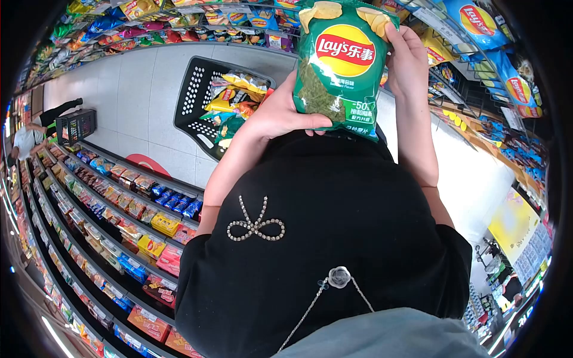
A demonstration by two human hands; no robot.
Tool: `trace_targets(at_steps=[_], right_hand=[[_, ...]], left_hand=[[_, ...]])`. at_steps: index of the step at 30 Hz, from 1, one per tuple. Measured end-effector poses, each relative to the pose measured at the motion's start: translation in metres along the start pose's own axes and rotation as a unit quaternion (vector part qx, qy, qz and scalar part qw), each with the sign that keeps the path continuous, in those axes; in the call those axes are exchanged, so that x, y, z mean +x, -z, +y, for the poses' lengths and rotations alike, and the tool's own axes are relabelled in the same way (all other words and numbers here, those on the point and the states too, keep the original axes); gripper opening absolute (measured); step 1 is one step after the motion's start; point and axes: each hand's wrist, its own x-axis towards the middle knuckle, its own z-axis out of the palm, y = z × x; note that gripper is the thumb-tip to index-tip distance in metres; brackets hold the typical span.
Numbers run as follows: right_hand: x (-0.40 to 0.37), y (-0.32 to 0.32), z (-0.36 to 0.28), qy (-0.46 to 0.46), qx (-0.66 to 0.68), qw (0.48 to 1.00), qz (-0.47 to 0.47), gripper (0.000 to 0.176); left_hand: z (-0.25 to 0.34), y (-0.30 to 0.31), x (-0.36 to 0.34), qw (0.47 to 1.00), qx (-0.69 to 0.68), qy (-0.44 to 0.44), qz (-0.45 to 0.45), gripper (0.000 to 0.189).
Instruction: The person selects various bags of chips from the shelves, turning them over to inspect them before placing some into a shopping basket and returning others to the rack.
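In a snack aisle, both hands grip a green Lay's chip bag (341, 62): left hand (280, 113) closed at its lower edge, right hand (407, 59) at its top, above a black basket (194, 95).

This is a supermarket snack aisle. From 7 to 10 o'clock run long tiered shelves (119, 209) packed with bright packets. From 1 to 3 o'clock a wire rack (471, 89) carries blue Lay's bags (477, 21), the same brand as the green Lay's bag (337, 65) at 12. A filled black shopping basket (194, 89) sits on the pale tiled floor (131, 83) at 11. Another shopper (30, 134) stands at 9.
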Motion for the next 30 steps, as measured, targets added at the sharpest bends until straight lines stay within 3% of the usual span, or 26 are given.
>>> trace_targets(at_steps=[2,6,7,9,10,15,21,22,26,30], right_hand=[[-0.009,-0.013,-0.008,-0.010,-0.027,1.000,0.009,0.019],[-0.029,-0.009,0.001,-0.102,-0.110,0.976,-0.160,0.056],[-0.031,-0.006,0.004,-0.138,-0.155,0.960,-0.187,0.055],[-0.046,-0.016,0.005,-0.154,-0.041,0.961,-0.228,0.056],[-0.046,-0.016,0.008,-0.194,-0.002,0.955,-0.223,0.057],[-0.044,-0.014,0.020,-0.162,0.003,0.972,-0.168,0.054],[-0.042,-0.017,0.021,-0.118,0.076,0.985,-0.097,0.047],[-0.042,-0.017,0.021,-0.112,0.088,0.986,-0.086,0.047],[-0.048,-0.026,0.024,-0.112,0.106,0.986,-0.060,0.050],[-0.052,-0.029,0.030,-0.113,0.090,0.988,-0.058,0.054]], left_hand=[[0.000,0.000,0.000,1.000,0.001,-0.014,0.013,0.075],[-0.006,0.002,0.002,0.997,0.020,-0.038,0.066,0.076],[-0.009,0.003,0.004,0.995,0.027,-0.043,0.081,0.076],[-0.016,0.006,0.006,0.992,0.042,-0.052,0.111,0.077],[-0.015,0.006,0.005,0.992,0.038,-0.044,0.110,0.078],[-0.013,0.006,0.004,0.992,0.017,-0.022,0.121,0.076],[-0.026,0.016,0.005,0.967,-0.193,-0.028,0.166,0.055],[-0.030,0.021,0.006,0.967,-0.219,-0.018,0.132,0.038],[-0.032,0.006,0.005,0.971,-0.202,0.019,0.129,0.020],[-0.035,0.001,0.007,0.973,-0.170,0.020,0.151,0.019]])
